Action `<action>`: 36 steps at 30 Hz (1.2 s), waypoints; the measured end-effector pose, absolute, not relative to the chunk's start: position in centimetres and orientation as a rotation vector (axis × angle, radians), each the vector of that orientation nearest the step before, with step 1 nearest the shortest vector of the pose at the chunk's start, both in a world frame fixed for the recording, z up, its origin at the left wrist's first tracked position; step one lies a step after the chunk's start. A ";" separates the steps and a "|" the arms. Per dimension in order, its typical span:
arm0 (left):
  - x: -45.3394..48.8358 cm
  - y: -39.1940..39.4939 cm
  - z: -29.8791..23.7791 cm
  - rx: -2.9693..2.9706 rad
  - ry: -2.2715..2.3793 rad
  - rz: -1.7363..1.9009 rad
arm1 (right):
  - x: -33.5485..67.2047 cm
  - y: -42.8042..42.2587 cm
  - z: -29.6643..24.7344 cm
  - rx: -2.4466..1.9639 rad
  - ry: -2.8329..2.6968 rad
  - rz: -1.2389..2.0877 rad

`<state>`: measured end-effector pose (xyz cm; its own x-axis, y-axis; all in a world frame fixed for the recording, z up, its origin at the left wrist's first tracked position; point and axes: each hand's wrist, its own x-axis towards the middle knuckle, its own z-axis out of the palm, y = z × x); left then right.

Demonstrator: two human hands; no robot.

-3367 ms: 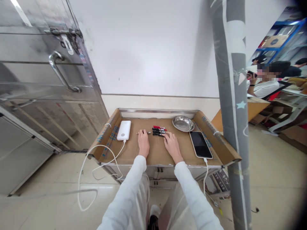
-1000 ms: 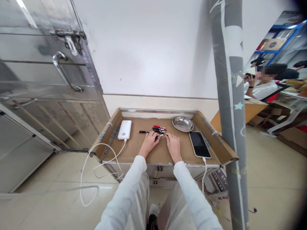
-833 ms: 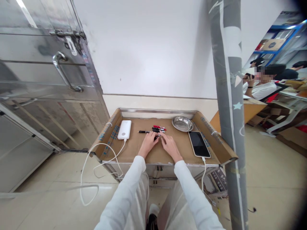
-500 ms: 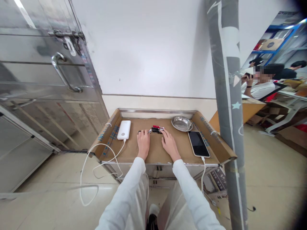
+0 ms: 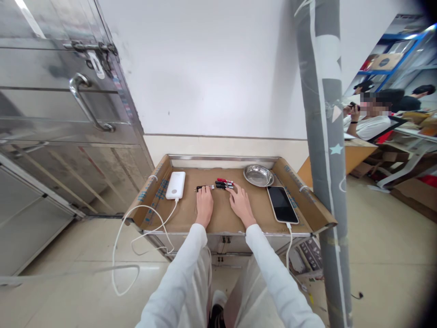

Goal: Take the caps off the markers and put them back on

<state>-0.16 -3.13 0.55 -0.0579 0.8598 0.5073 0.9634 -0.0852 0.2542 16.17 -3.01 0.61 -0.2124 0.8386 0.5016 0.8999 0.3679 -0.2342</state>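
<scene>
On the brown cardboard top of the stand, my left hand [image 5: 205, 206] lies palm down. Its fingertips touch the lower edge of a black pen [image 5: 207, 187] that lies crosswise. My right hand [image 5: 241, 205] is to the right, thumb and fingers apart, with its fingertips at the right end of a small group of pens. In that group a red pen [image 5: 221, 179] lies farthest back and black pens [image 5: 223, 185] lie in front of it, side by side. Whether the right fingertips press on the nearest black pen is hard to see.
A white power bank [image 5: 175, 185] with a cable lies left. Right are a round metal dish [image 5: 258, 176] and a plugged-in phone [image 5: 282, 204]. Folded cardboard sides [image 5: 303, 193] edge the top. A grey wrapped pole [image 5: 326, 136] stands at right; people sit beyond it.
Both hands have shifted slightly, and more of the black pen shows above my left fingertips. My right fingers have drawn back a little, leaving more of the pens in sight.
</scene>
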 end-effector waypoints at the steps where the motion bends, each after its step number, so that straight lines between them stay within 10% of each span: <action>1: -0.2 -3.1 0.5 -2.036 -1.989 -0.822 | 16.2 -3.1 0.6 -1.496 -2.081 -0.144; 36: 1.2 -1.0 0.1 -2.478 -1.629 -0.902 | 16.6 -2.8 0.3 -1.596 -2.064 -0.237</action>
